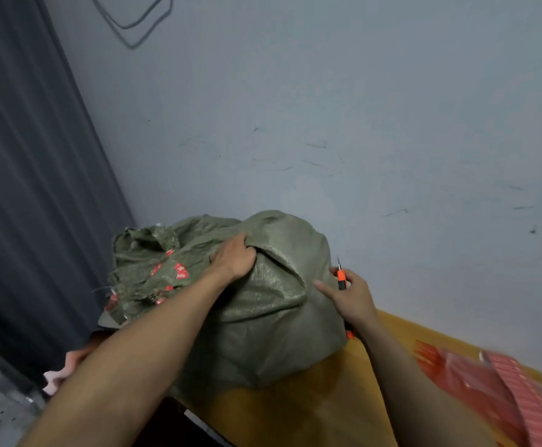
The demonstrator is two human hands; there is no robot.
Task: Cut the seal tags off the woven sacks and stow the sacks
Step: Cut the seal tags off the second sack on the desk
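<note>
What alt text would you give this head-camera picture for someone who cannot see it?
A person's left hand grips a green woven sack on a yellow surface, while the right hand holds an orange utility knife beside it.

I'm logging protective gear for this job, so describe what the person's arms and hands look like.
The left arm and right arm are bare, with no sleeve in view. The left hand and right hand wear no gloves. No watch, bracelet, ring or marking shows on the sides facing the camera.
</note>
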